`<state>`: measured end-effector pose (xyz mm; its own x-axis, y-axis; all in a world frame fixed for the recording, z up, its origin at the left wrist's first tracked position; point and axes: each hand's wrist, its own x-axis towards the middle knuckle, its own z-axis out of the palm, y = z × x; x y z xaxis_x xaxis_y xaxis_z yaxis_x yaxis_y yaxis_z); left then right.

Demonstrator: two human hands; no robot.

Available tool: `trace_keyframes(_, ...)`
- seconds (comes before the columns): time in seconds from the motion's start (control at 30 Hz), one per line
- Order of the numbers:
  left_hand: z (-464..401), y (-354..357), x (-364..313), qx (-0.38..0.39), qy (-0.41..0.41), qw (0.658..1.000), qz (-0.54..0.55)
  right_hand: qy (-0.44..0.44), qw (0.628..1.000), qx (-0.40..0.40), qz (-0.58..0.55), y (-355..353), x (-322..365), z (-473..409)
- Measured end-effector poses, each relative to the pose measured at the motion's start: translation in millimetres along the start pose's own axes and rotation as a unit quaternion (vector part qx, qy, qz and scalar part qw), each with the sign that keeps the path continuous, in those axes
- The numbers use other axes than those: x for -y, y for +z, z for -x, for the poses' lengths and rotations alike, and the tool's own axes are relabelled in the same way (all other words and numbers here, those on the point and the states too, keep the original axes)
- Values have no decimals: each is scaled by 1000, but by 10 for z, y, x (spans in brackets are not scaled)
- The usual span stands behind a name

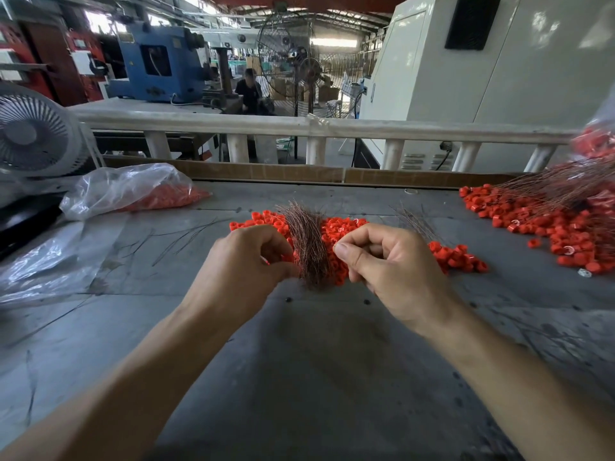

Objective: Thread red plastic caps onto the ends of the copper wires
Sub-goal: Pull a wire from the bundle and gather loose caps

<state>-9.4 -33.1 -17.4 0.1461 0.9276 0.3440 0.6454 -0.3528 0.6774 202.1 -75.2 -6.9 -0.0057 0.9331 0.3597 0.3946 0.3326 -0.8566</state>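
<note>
Copper wires, a fanned bundle, stand between my hands above the red caps heaped on the grey table; my left hand curls around the bundle's base. My right hand pinches thumb to forefinger just beside the strands; I cannot tell what it holds. More capped wires lie far right, a plastic bag far left.

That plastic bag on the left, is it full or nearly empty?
Partly full: the plastic bag lies slumped, red caps filling only its lower side.
</note>
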Motion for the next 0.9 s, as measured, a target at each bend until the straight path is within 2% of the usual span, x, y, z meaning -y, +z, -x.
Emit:
trace_keyframes(0.13, 10, 30, 6, 19, -20, 999, 23, 2, 1000, 3, 7, 7, 13, 13)
trace_keyframes(0.27, 19, -12, -54, 35, -40, 991, 123, 0, 1000, 9, -4, 6, 27, 18)
trace_keyframes(0.43, 58, -8, -193, 38, -15, 947, 320, -21, 999, 12, -39, 18, 52, 24)
trace_keyframes(0.53, 84, 18, -243, 41, 0, 921, 388, -45, 998, 3, -36, 26, 83, 35)
trace_keyframes(0.67, 95, 30, -257, 48, 18, 908, 416, -70, 997, -8, -32, 24, 115, 44)
trace_keyframes(0.9, 115, 37, -254, 64, 50, 905, 418, -92, 996, -14, -7, 49, 151, 63)
